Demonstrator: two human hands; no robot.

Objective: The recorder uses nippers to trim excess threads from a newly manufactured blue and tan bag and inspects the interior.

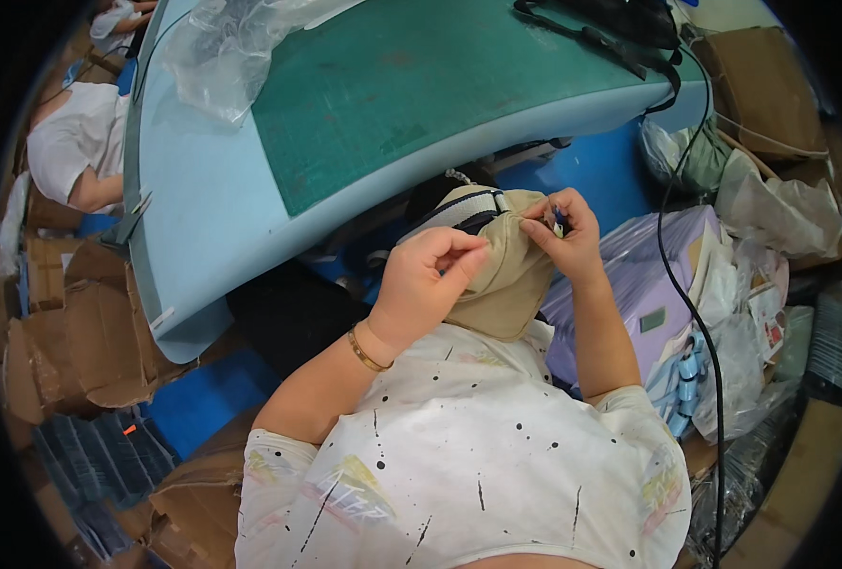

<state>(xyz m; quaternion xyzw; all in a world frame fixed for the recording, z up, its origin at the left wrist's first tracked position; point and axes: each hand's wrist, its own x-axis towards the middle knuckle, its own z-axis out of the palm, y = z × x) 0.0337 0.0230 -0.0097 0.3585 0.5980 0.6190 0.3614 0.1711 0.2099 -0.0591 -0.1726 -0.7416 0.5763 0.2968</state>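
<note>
A beige fabric bag point(511, 294) lies across my lap, with a white-and-navy webbing strap point(464, 209) along its upper left side. My right hand point(573, 239) pinches the bag's upper edge between thumb and fingers. A small dark-and-blue object point(558, 220) shows among those fingers, too small to name. To the left, my left hand point(428, 283) is closed in a pinch in front of the bag, thumb against the fingers. Whatever it holds, if anything, is too fine to see.
A light-blue table with a green mat point(374, 104) curves ahead, carrying clear plastic point(217, 62) and a black bag point(630, 24). A black cable point(691, 303) hangs at right beside a plastic-wrapped purple bundle point(644, 284). Cardboard point(99, 322) and another person point(80, 142) are at left.
</note>
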